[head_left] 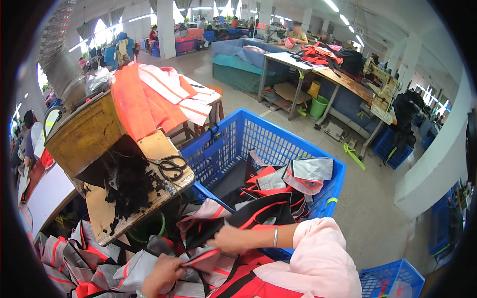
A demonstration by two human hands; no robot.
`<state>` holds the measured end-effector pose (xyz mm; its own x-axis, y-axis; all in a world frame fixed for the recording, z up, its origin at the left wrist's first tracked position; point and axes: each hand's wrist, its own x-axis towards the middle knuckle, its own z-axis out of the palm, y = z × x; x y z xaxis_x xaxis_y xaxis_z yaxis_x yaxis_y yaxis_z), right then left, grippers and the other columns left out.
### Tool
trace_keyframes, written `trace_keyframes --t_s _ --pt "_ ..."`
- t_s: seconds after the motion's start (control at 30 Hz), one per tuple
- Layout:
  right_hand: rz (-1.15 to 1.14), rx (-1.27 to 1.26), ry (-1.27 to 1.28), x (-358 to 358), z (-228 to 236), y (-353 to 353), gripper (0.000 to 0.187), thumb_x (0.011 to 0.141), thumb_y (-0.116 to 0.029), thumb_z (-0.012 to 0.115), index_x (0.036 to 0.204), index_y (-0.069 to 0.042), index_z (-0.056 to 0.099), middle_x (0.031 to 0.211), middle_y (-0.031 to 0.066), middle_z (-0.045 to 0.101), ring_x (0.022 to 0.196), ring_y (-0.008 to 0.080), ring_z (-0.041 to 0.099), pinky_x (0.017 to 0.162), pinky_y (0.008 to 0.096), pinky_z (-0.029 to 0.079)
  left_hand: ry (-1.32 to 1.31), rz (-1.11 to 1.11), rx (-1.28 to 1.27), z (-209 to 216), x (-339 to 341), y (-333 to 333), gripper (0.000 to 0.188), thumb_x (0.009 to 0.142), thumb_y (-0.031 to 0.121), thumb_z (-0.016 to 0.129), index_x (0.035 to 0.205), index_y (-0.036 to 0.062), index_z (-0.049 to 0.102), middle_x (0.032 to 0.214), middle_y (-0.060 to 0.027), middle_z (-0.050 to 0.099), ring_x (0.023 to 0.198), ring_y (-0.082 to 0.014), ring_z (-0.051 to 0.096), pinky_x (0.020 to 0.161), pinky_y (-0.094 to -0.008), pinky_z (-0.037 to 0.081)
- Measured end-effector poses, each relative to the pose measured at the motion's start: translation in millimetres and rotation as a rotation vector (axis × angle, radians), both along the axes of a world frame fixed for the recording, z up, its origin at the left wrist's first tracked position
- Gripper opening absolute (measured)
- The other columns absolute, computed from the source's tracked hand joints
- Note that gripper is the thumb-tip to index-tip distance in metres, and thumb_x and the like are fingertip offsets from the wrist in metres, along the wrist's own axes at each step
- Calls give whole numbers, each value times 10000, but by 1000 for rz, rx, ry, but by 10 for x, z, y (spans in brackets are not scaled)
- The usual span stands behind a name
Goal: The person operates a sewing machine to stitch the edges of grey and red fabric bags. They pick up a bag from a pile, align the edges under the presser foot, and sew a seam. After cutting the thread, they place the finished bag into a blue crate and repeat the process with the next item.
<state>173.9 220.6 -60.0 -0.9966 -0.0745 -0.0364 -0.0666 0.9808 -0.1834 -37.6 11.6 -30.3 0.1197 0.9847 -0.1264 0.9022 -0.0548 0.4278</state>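
My left hand (166,270) is closed on the edge of a grey, black and red sewn fabric piece (202,259), low in the middle of the view. At the piece's far end is my right hand (230,239), its fingers pinched together; what they grip is partly hidden. A metal bangle circles that wrist below a pale pink sleeve. A heap of similar grey and red sewn pieces (82,258) spreads around my left hand. Just beyond my right hand, more of these pieces (309,175) lie in a large blue plastic crate (290,141).
To the left stands a worn wooden board (174,186) bearing black scissors (171,167) and black scraps (130,201). Orange and white fabric panels (149,94) are stacked behind it. A sewing machine (381,92) and worktables stand farther back; a white pillar (422,174) rises at right.
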Motion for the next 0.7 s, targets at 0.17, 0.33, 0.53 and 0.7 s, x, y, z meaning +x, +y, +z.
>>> trace_keyframes --t_s 0.17,0.33,0.53,0.7 --pt "-191 44 325 -136 966 -58 467 779 -101 614 1221 -1 503 851 200 607 684 318 661 527 376 511 -396 503 300 12 37 191 489 732 69 660 1215 132 629 824 -158 632 744 -290 592 681 -355 481" --pt "220 -251 -263 87 1299 -329 573 841 -314 640 1289 2 474 980 188 576 724 380 634 632 459 513 -305 407 358 127 -168 -302 528 650 27 600 1172 95 638 919 -128 635 751 -278 585 693 -325 462" --pt "309 -435 506 -838 722 -603 515 746 -334 714 1138 -42 553 1054 159 542 979 345 558 850 449 449 -56 162 240 147 -28 -656 495 572 80 661 1066 65 646 812 -111 619 772 -322 585 675 -383 435" --pt "530 -479 307 -1084 584 -753 338 668 -321 723 854 -53 632 975 156 588 914 338 573 823 453 428 -89 139 324 416 224 -649 313 705 122 732 978 60 591 819 -161 606 758 -376 565 694 -470 439"
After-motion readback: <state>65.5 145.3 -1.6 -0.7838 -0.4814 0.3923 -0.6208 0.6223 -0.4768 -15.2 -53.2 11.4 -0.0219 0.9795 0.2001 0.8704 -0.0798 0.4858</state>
